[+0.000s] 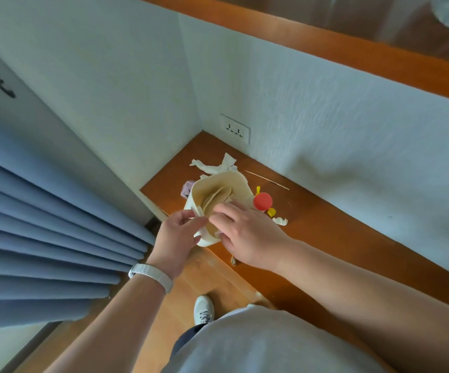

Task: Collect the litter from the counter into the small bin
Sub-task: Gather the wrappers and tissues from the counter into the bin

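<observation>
A small cream bin (238,184) stands on the wooden counter (325,224), its swing lid tilted inward. My left hand (176,235) grips the bin's near rim. My right hand (247,232) reaches over the opening with the fingers curled at the lid; whether it holds anything is hidden. Around the bin lie crumpled white tissue (214,164), a purple wrapper (186,189), a thin wooden stick (267,180), a red round cap (262,201) with yellow scraps (271,211), and a small white scrap (281,221).
White walls close the counter's back and left, with a socket (235,129) in the corner. A blue curtain (43,238) hangs at the left. Below are the wooden floor and my white shoe (203,309). A small scrap (233,261) lies at the counter's edge.
</observation>
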The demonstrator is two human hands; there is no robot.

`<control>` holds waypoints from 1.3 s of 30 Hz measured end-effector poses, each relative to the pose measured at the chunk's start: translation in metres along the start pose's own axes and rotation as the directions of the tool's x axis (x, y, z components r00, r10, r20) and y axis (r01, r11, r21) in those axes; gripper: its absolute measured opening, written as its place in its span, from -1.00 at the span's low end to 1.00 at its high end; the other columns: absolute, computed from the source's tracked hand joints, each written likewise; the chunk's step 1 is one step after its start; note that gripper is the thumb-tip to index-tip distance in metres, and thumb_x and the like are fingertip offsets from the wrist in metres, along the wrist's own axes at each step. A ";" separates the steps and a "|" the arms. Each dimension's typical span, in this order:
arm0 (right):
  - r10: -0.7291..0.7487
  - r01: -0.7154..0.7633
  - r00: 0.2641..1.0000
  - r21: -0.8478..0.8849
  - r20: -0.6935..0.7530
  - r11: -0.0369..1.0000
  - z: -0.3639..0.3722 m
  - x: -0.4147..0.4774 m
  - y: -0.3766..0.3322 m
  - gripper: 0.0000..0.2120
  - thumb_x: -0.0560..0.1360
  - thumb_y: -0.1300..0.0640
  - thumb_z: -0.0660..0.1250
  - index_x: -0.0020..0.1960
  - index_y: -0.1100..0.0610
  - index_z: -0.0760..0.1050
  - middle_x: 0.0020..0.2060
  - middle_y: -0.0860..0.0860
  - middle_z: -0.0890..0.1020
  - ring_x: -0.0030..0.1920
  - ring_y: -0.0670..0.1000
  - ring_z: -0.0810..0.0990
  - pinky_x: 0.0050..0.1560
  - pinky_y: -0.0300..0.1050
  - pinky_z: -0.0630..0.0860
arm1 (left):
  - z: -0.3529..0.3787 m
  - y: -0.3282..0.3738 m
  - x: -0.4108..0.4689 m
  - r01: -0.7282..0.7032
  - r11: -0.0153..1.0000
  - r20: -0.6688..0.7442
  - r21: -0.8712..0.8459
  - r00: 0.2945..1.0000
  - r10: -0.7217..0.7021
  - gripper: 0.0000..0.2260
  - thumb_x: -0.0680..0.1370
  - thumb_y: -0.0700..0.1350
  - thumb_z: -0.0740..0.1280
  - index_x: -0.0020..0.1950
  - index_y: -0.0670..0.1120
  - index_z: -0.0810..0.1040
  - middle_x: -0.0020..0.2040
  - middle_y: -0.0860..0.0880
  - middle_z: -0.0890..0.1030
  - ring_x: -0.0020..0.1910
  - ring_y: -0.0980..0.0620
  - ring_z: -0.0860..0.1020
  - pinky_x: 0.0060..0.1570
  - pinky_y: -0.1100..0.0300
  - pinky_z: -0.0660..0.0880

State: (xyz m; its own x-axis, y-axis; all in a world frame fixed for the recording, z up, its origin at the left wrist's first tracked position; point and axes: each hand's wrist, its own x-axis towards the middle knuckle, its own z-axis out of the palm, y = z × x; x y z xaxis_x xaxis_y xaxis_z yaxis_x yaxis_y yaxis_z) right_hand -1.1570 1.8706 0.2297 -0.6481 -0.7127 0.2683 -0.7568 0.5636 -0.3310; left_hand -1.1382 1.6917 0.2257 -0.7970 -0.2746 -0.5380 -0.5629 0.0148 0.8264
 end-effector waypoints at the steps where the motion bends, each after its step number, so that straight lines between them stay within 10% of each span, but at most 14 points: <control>1: 0.009 -0.009 1.000 0.005 -0.001 1.000 0.000 0.001 -0.002 -0.79 0.56 0.17 0.28 0.19 0.16 0.47 0.16 0.07 0.51 0.15 0.08 0.49 -0.03 -0.04 0.58 | -0.005 0.001 0.003 0.007 1.000 -0.004 -0.002 1.000 -0.007 -0.79 0.57 -0.09 0.48 0.16 -0.12 0.64 0.02 -0.12 0.70 0.02 -0.04 0.67 0.16 0.02 0.65; 8: 0.084 -0.084 0.996 0.050 -0.006 0.995 0.023 -0.014 0.012 -0.80 0.58 0.09 0.24 0.11 0.17 0.53 0.10 0.04 0.56 0.06 0.03 0.53 -0.02 -0.08 0.57 | -0.035 0.000 0.021 0.029 1.000 -0.044 -0.001 0.999 -0.029 -0.75 0.57 -0.07 0.47 0.22 -0.10 0.64 0.10 -0.08 0.70 0.16 -0.05 0.65 0.25 -0.04 0.62; 19: 0.352 -0.334 0.818 -0.123 0.455 0.934 0.101 -0.055 0.055 -0.59 0.60 0.06 0.20 0.43 0.06 0.30 0.38 -0.01 0.37 0.34 0.05 0.39 0.17 -0.02 0.53 | -0.066 -0.013 0.025 0.082 0.997 -0.078 -0.014 0.994 -0.083 -0.81 0.58 -0.13 0.46 0.19 -0.10 0.64 0.07 -0.11 0.66 0.09 -0.02 0.63 0.16 0.10 0.60; 39: 0.349 -0.252 0.846 -0.274 0.403 0.928 0.128 -0.041 0.061 -0.76 0.60 0.15 0.21 0.24 0.11 0.50 0.29 0.08 0.48 0.18 0.08 0.52 0.03 -0.10 0.57 | -0.091 -0.022 0.027 0.112 0.994 -0.075 0.015 0.991 -0.111 -0.75 0.58 -0.13 0.46 0.25 -0.14 0.62 0.15 -0.12 0.69 0.18 -0.02 0.64 0.27 -0.01 0.60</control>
State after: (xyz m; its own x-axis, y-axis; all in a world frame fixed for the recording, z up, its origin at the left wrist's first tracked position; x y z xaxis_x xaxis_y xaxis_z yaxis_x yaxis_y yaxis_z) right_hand -1.1654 1.8808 0.0826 -0.7782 -0.5747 -0.2534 -0.5620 0.8172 -0.1275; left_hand -1.1278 1.5969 0.2084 -0.7112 -0.3458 -0.6120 -0.6518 -0.0017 0.7584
